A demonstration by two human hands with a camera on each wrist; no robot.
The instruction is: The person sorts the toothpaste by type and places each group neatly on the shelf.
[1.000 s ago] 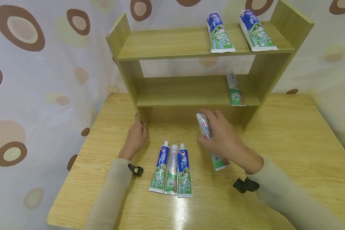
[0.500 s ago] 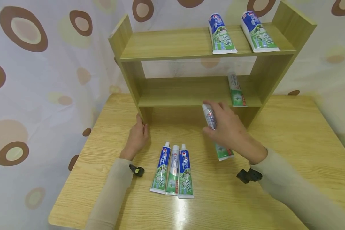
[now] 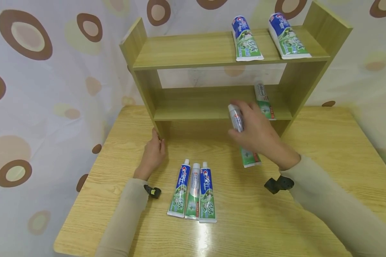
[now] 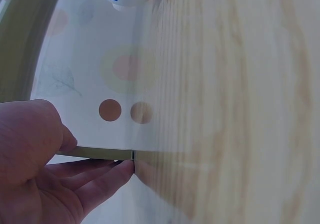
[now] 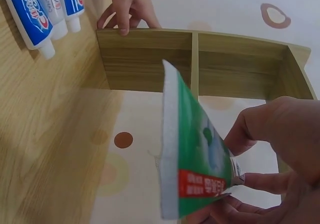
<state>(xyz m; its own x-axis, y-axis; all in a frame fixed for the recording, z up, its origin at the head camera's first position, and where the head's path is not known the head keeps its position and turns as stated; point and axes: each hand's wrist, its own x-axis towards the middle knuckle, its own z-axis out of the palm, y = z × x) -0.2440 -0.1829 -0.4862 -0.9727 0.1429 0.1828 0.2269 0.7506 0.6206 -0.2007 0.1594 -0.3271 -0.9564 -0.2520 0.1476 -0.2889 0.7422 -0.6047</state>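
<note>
My right hand (image 3: 258, 130) grips a silver-and-green toothpaste tube (image 3: 236, 119), cap end up and away from me, in front of the middle shelf. In the right wrist view the tube's flat green end (image 5: 200, 159) points at the camera. My left hand (image 3: 152, 155) holds the lower left side panel of the wooden shelf unit (image 3: 196, 116); in the left wrist view thumb and fingers (image 4: 107, 186) pinch the panel's edge. One silver-and-green tube (image 3: 266, 107) lies on the middle shelf at the right, partly behind my right hand. Two blue-and-green tubes (image 3: 247, 43) lie on the top shelf.
Three toothpaste tubes lie side by side on the wooden table (image 3: 115, 214): a blue-and-green one (image 3: 180, 191), a silver-and-green one (image 3: 193, 192) and another blue-and-green one (image 3: 207, 194). A patterned curtain (image 3: 67, 71) hangs behind the shelf unit.
My right hand has carried the silver-and-green tube upward and slightly right, from over the table to the front of the middle shelf. The left hand stays on the side panel.
</note>
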